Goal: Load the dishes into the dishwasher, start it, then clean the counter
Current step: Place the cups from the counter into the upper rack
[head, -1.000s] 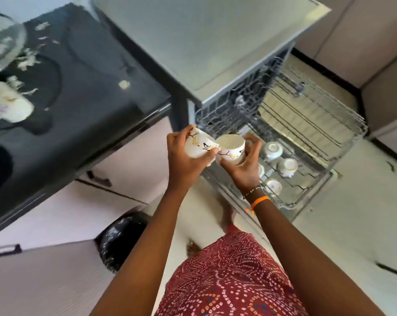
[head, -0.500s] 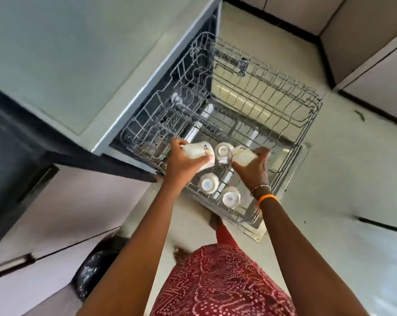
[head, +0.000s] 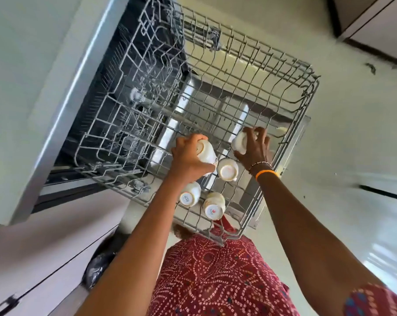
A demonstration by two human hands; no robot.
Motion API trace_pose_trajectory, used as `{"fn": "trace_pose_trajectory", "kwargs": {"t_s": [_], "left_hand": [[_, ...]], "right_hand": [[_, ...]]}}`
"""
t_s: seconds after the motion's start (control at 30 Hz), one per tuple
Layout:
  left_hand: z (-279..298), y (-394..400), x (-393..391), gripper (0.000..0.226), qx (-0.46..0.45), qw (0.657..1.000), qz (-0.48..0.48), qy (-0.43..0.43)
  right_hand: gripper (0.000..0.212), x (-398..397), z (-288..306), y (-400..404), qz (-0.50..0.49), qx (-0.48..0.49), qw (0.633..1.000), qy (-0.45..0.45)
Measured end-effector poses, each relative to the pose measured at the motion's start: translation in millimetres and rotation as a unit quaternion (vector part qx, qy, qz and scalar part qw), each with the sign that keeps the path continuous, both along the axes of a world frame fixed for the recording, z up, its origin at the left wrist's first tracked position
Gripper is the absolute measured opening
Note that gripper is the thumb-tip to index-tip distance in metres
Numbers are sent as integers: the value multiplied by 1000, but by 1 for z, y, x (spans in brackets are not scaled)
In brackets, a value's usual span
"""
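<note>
Both hands are over the pulled-out wire rack [head: 291, 71] of the dishwasher [head: 133, 71]; the left hand [head: 188, 159] is wrapped around a white cup [head: 207, 153], fingers curled over its side, holding it tipped with its base turned up and outward, just above the rack's wires; the right hand [head: 253, 145] is closed over a second white cup [head: 239, 142], gripping it from above near the rack's right edge, and most of that cup is hidden under the palm; between the two hands, a third cup [head: 227, 170] sits upside down in the rack, base up; closer to the rack's near edge, two more cups stand inverted side by side, one [head: 189, 194] to the left with small print on its base, one [head: 214, 205] to the right with a red mark on its base; the far half of the rack is bare wire; an orange band [head: 266, 173] and a beaded bracelet [head: 260, 164] circle the right wrist; a red patterned garment [head: 215, 277] fills the bottom; a grey surface [head: 33, 65] runs above the dishwasher on the left; pale floor [head: 352, 133] lies to the right.
</note>
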State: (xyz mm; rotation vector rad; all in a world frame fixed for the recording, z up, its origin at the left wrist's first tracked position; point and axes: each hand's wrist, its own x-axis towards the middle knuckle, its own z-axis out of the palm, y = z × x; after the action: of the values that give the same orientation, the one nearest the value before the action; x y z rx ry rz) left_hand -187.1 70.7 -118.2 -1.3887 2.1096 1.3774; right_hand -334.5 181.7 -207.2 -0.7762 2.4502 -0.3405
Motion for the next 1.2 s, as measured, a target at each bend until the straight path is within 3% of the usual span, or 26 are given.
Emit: {"fn": "trace_pose_trajectory", "kwargs": {"t_s": [0.1,0.17,0.23,0.27,0.33,0.37,0.4,0.57,0.67,0.77,0.87,1.07,1.2], "left_hand": [[-1,-1,-2,89,8,1000,-10,2],[-1,-2,-4,105,14,1000,-20,1],[0,-2,-8,119,1,999,-46,10],[0,-3,-10,125,-11,998,-63,13],[2,-3,-14,130,-29,996,-85,17],[2,-4,-16,131,-35,995,-86,27],[2,-5,-18,131,-40,995,-84,44],[0,-10,-19,132,-43,990,-59,120],[-3,-10,-17,121,-36,988,-21,146],[-9,-7,-19,110,-15,996,-6,85],[-16,-2,-17,97,19,999,17,33],[-19,3,3,77,46,998,50,1],[-22,7,13,64,71,992,103,11]], "right_hand": [[67,-1,-4,-2,-3,11,999,-37],[63,-1,2,-7,2,21,1000,11],[50,3,13,-17,10,-69,998,6],[41,5,19,-23,-1,-137,986,-91],[31,12,34,-32,3,-174,922,-346],[35,14,39,-34,29,-162,894,-418],[42,15,40,-37,64,-144,887,-434],[60,4,29,-44,76,-129,892,-427],[60,-3,27,-50,71,-115,930,-342],[64,-5,27,-60,36,-164,967,-191],[71,-4,20,-67,86,-151,979,-111],[73,-1,-2,-64,238,-2,971,-37],[71,5,-4,-61,218,19,975,-34]]}}
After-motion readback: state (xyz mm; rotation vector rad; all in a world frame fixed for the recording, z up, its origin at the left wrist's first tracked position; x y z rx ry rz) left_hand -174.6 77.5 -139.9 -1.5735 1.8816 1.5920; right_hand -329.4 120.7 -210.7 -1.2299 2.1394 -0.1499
